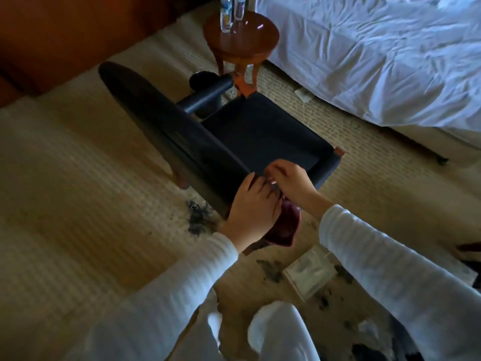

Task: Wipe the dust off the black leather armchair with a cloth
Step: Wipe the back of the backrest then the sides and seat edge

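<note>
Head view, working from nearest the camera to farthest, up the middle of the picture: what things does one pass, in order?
Clear plastic packet → dark red cloth → black armchair → round wooden side table → bottles.

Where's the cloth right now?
Head view, lower centre: the dark red cloth hangs beneath the left hand and right hand, at the armchair's near back corner.

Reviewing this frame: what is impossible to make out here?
- The cloth: head view, mostly covered by the left hand and right hand; grip unclear.
- Dust on the armchair: head view, leather too dark and blurred.
- The bottles: head view, tops cut off by top edge.
</note>
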`<state>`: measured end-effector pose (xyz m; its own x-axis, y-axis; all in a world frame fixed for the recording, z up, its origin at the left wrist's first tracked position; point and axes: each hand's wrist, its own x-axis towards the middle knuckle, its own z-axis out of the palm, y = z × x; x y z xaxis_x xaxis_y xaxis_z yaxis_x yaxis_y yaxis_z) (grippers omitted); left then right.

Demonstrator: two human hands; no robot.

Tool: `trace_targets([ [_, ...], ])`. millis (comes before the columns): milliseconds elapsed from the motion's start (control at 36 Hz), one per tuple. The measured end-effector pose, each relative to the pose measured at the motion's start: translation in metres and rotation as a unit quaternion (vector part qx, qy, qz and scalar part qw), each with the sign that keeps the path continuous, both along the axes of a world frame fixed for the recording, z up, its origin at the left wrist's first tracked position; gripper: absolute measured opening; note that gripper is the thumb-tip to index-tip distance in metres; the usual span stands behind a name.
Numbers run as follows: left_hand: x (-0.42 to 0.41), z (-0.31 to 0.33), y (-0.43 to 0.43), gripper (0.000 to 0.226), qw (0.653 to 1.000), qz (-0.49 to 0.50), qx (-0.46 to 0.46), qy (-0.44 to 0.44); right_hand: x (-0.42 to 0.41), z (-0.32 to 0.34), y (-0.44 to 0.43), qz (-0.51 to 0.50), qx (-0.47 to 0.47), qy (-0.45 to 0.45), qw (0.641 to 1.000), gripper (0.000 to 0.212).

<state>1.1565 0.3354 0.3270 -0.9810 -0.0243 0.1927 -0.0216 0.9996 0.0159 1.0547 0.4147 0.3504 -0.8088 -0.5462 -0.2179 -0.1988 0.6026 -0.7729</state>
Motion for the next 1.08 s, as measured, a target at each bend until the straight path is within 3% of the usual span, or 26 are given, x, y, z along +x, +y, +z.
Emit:
trace_targets([
  [111, 0.003, -0.002, 0.011, 0.04, 0.999, 0.024, -0.015, 0.03, -0.022, -0.003, -0.002, 0.053, 0.001, -0.009, 0.999, 0.019],
  [250, 0.003, -0.011, 0.021, 0.036, 0.993, 0.088, 0.03, 0.071, -0.055, -0.001, -0.005, 0.161, -0.007, -0.014, 0.987, 0.019],
  [361, 0.003, -0.016, 0.035, 0.032, 0.984, 0.14, 0.032, 0.107, -0.062, 0.003, 0.006, 0.263, -0.001, -0.015, 0.965, 0.02],
  [583, 0.025, -0.025, 0.089, 0.046, 0.961, 0.26, 0.026, 0.087, -0.046, -0.004, 0.044, 0.417, -0.013, -0.032, 0.908, 0.014],
  [778, 0.033, -0.037, 0.101, 0.068, 0.95, 0.299, 0.067, 0.059, -0.046, -0.015, 0.066, 0.479, -0.034, 0.009, 0.877, 0.043],
  [972, 0.03, -0.041, 0.089, 0.066, 0.957, 0.268, 0.078, 0.084, -0.055, -0.041, 0.076, 0.581, 0.027, 0.165, 0.797, 0.106],
  [1083, 0.027, -0.043, 0.088, 0.066, 0.95, 0.28, 0.082, 0.107, -0.044, -0.059, 0.068, 0.546, 0.019, 0.236, 0.804, 0.111],
])
